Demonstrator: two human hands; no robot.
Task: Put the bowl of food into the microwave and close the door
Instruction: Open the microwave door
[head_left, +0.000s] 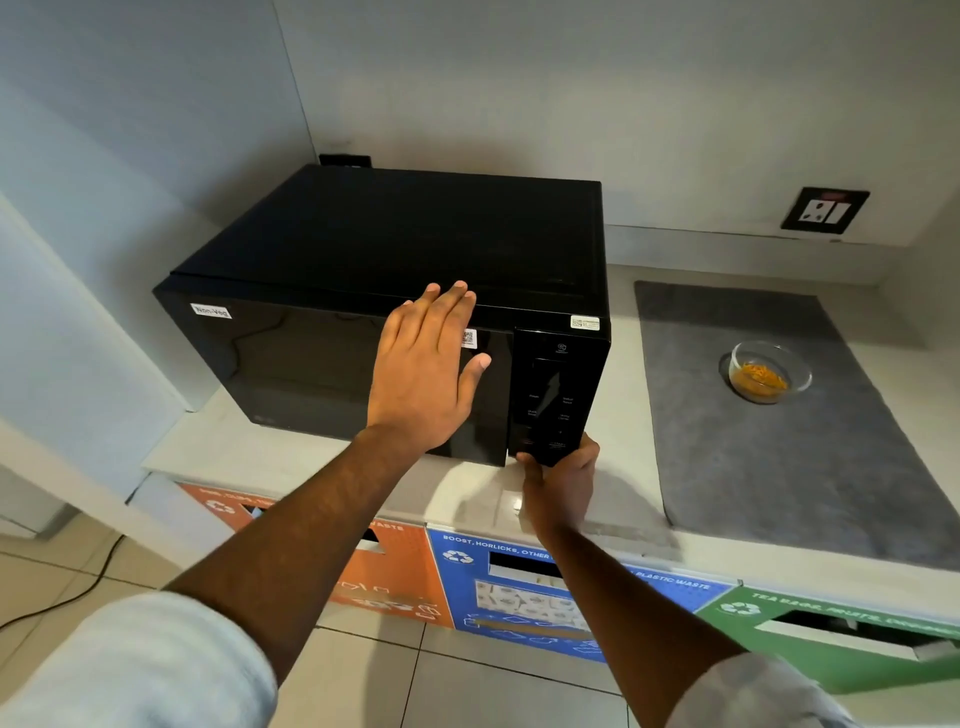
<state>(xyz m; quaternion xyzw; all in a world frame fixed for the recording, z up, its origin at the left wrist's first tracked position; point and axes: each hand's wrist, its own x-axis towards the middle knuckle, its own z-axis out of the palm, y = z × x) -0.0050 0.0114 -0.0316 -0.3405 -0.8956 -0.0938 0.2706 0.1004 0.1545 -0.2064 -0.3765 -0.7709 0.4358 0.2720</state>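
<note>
A black microwave (363, 249) stands on the pale counter with its door shut. My left hand (423, 371) lies flat and open against the upper right part of the door glass. My right hand (561, 478) grips the bottom of the control panel (553, 395) at the microwave's lower right corner, thumb on the front. A clear glass bowl (769, 371) with orange-yellow food sits on a grey mat (779, 467) to the right, well apart from both hands.
A wall socket (825, 209) is behind the mat. Below the counter edge are labelled waste bins: orange (410, 571), blue (519, 592), green (841, 634). A black cable (78, 592) runs over the tiled floor at the left. A white wall panel closes in the microwave's left side.
</note>
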